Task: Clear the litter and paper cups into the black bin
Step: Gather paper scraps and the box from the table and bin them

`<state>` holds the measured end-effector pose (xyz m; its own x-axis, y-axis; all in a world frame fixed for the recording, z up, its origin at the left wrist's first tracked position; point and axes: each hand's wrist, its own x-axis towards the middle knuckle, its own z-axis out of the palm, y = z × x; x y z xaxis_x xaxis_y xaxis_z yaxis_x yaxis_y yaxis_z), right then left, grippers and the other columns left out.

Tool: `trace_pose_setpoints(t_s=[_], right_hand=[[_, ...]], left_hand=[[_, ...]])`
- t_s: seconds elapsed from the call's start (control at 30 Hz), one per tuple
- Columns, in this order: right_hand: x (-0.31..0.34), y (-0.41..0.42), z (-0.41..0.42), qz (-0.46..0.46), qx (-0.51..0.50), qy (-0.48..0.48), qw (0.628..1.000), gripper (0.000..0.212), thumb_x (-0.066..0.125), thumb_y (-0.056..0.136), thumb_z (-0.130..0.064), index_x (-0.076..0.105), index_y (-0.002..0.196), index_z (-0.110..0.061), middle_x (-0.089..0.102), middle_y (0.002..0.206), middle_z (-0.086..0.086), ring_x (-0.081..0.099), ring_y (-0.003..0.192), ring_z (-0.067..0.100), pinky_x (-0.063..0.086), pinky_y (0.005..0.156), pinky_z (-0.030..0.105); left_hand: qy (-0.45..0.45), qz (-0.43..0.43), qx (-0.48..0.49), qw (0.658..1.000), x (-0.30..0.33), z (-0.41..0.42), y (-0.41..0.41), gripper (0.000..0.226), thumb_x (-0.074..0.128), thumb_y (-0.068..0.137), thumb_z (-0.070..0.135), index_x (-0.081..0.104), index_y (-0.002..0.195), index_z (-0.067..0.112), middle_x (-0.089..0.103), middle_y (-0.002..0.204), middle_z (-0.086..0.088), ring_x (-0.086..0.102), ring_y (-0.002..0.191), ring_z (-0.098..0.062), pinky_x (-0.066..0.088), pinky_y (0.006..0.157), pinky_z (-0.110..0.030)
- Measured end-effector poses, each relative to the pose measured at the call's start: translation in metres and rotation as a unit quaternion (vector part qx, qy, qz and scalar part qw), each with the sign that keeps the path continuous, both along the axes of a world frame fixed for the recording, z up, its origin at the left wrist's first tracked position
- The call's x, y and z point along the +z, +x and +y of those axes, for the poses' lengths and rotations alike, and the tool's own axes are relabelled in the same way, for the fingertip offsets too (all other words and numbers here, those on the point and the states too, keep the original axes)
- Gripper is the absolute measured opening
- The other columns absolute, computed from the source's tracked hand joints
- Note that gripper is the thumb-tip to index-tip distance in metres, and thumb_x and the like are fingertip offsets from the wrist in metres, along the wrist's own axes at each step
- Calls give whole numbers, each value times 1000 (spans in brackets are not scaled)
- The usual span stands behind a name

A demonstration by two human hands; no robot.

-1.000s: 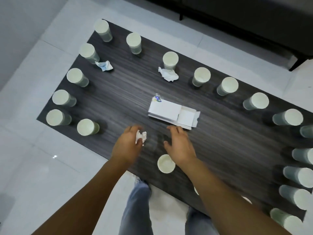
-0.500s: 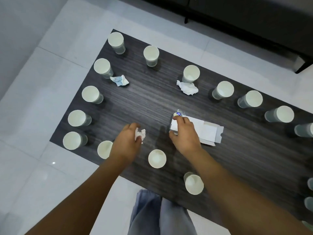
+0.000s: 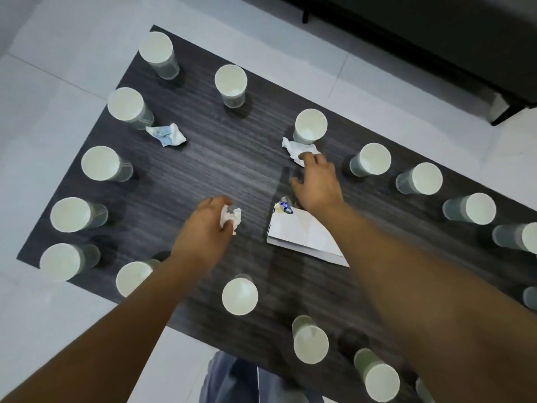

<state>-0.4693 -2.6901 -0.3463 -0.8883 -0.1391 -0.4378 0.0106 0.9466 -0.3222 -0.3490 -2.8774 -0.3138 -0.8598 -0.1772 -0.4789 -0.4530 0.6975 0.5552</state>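
Cups (image 3: 310, 125) ring the dark table (image 3: 232, 175) edge — middle open. My left hand (image 3: 203, 231) clenches a crumpled white tissue (image 3: 231, 218); my right hand (image 3: 318, 181), fingers spread, touches another white wad (image 3: 296, 149) beside a far cup.

Person, seen from above, lower half of the frame.

Left hand (image 3: 207, 228): bare, no ring, no watch, no glove. Forearm bare to the lower left corner of the frame; no sleeve in view.

Right hand (image 3: 318, 184): bare, no jewellery at fingers or wrist. Forearm bare to the lower right edge; no cuff visible.

Legs: trousers (image 3: 247, 379) of faded blue-grey denim, bottom centre, a dark gap between the two legs. Feet out of view.
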Motion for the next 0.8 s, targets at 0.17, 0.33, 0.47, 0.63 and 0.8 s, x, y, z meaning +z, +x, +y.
trace_pose_setpoints(t_s=[0.17, 0.33, 0.47, 0.63, 0.8], right_hand=[[-34, -23, -6, 1, 14, 12, 1000, 53, 54, 92, -17, 36, 141, -16, 36, 144, 11, 34, 128, 34, 41, 99, 45], [-52, -16, -6, 1, 31, 29, 999, 56, 55, 92, -18, 34, 143, -17, 36, 144, 9, 27, 132, 32, 39, 101, 44], [-53, 1, 2, 7, 46, 31, 998, 49, 53, 93, -19, 40, 139, -18, 39, 141, 8, 31, 126, 31, 39, 98, 41], [-47, -4, 3, 52, 48, 41, 997, 43, 55, 92, -19, 46, 134, -21, 36, 141, 6, 33, 124, 31, 40, 96, 40], [-56, -20, 2, 19, 60, 48, 997, 54, 54, 92, -15, 39, 142, -29, 28, 151, 5, 29, 131, 34, 35, 105, 44]], left_hand=[[17, 10, 13, 1000, -25, 4, -8, 36, 60, 88, 11, 54, 124, 15, 56, 123, -6, 59, 102, -25, 50, 89, -39], [16, 1, 3, 1000, -36, 4, -5, 37, 62, 87, 9, 55, 122, 14, 55, 122, -10, 60, 99, -28, 51, 87, -41], [19, -2, 0, 1000, -35, 5, -7, 36, 62, 87, 8, 55, 123, 12, 55, 122, -11, 59, 103, -29, 50, 90, -43], [20, -3, 0, 1000, -31, 2, -11, 36, 60, 88, 10, 54, 124, 13, 56, 123, -9, 58, 103, -27, 50, 91, -41], [25, 8, -9, 1000, -35, 2, -16, 35, 60, 87, 8, 55, 121, 13, 55, 121, -8, 58, 103, -25, 51, 89, -41]])
